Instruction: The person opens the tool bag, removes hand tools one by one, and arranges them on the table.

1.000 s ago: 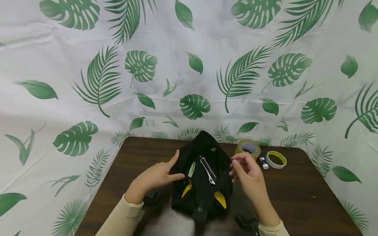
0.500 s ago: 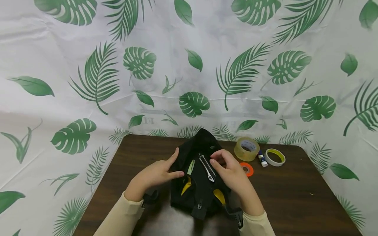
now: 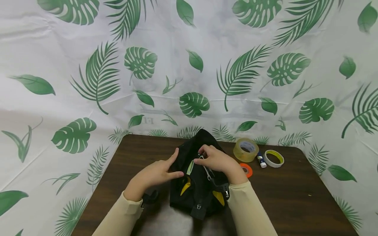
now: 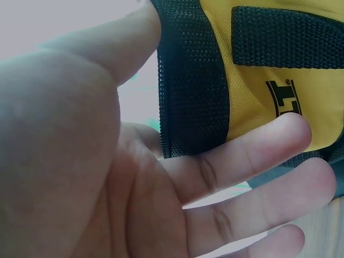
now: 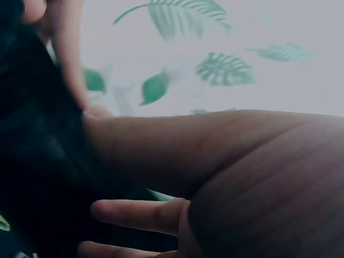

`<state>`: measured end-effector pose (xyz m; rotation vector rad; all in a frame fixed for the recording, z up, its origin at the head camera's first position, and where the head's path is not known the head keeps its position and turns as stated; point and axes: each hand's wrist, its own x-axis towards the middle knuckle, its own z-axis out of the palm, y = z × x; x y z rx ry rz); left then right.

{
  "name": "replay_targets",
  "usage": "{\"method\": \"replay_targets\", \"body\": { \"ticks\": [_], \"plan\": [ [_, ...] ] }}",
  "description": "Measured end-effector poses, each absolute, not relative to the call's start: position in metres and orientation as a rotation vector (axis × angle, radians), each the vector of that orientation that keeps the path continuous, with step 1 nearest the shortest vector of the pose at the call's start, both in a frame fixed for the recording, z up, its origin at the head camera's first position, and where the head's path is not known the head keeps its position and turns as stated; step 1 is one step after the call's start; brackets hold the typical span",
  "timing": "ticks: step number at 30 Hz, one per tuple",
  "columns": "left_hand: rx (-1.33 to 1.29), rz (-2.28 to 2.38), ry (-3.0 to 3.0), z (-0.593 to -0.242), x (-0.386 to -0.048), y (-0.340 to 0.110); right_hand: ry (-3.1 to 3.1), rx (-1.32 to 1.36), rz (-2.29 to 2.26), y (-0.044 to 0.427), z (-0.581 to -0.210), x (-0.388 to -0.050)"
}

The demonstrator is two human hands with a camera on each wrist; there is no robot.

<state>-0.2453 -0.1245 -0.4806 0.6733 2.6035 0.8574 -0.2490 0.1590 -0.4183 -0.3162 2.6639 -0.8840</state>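
In the head view a black-and-yellow fabric tool bag (image 3: 183,195) stands with its mouth spread. My left hand (image 3: 150,177) touches its left rim, thumb and index finger apart. The left wrist view shows straight fingers of that hand along the yellow side (image 4: 247,91) of the bag, near the zipper edge. Over the bag's mouth reaches my right hand (image 3: 218,160), thumb and index finger slightly apart, nothing visible between them. Beneath it a utility knife (image 3: 209,176) is partly covered. Just left of that lies a slim pale green object (image 3: 190,167), its kind unclear.
Right of the bag on the dark wooden table (image 3: 283,196) are a clear packing tape roll (image 3: 237,151), an orange tape roll (image 3: 249,171), a glue stick (image 3: 261,160) and a white tape roll (image 3: 270,162). A leaf-patterned sheet (image 3: 165,32) hangs behind.
My right hand has moved left, from the bag's right side to over its mouth, partly covering the utility knife. The orange tape roll has come into view. My left hand stays put.
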Motion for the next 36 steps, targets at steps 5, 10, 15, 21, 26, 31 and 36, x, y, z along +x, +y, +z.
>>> {"method": "replay_targets", "body": {
  "ticks": [5, 10, 15, 21, 26, 31, 36],
  "plan": [
    [0.679, 0.86, 2.6, -0.479, -0.244, -0.127, 2.611, -0.27, -0.701, 0.149, -0.439, -0.271],
    [0.683, 0.848, 2.589, -0.478, -0.243, -0.126, 2.556, -0.187, -0.616, 0.152, -0.462, -0.279],
    [0.679, 0.845, 2.593, -0.477, -0.245, -0.126, 2.545, -0.168, -0.661, 0.16, -0.479, -0.287],
    [0.667, 0.828, 2.601, -0.479, -0.245, -0.128, 2.525, -0.175, -0.564, 0.164, -0.494, -0.291],
    [0.668, 0.834, 2.588, -0.478, -0.244, -0.129, 2.501, -0.185, -0.576, 0.165, -0.499, -0.292],
    [0.667, 0.836, 2.581, -0.476, -0.245, -0.128, 2.506, -0.203, -0.575, 0.165, -0.502, -0.294],
    [0.656, 0.821, 2.576, -0.477, -0.244, -0.128, 2.548, -0.215, -0.546, 0.165, -0.508, -0.296]
  ]
}}
